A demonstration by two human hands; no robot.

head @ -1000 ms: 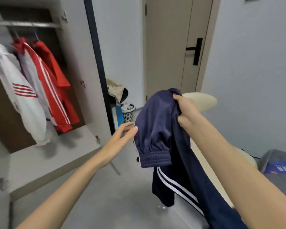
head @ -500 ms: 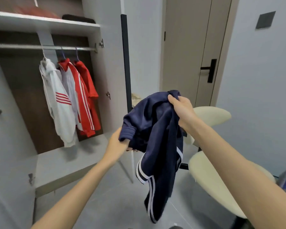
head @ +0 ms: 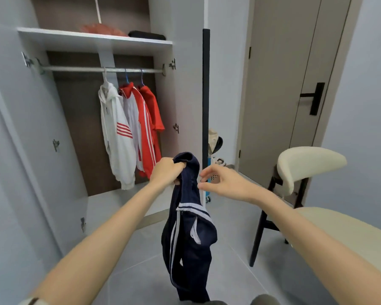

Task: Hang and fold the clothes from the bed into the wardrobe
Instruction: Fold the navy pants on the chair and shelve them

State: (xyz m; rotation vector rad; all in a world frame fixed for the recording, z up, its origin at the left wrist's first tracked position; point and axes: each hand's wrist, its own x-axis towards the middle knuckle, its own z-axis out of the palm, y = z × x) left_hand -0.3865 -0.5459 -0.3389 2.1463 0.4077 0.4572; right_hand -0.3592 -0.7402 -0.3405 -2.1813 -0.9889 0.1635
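Navy track trousers point(head: 188, 234) with white side stripes hang down in front of me. My left hand point(head: 166, 170) grips their top end in a fist. My right hand point(head: 223, 180) is just right of the cloth, fingers loosely spread, holding nothing. The open wardrobe point(head: 92, 40) stands ahead on the left. On its rail point(head: 79, 68) hang a white jacket point(head: 117, 137) with red stripes, a red and white jacket point(head: 141, 130) and a red top point(head: 155, 113).
A cream chair point(head: 304, 166) with dark legs stands at the right, in front of a closed beige door point(head: 279, 84). A small bin and bags point(head: 215, 150) sit beside the wardrobe's dark edge. Folded items point(head: 123, 33) lie on the upper shelf. Grey floor tiles lie below.
My right hand has let go of the trousers, which now hang from my left hand alone. The view has risen and turned toward the wardrobe.
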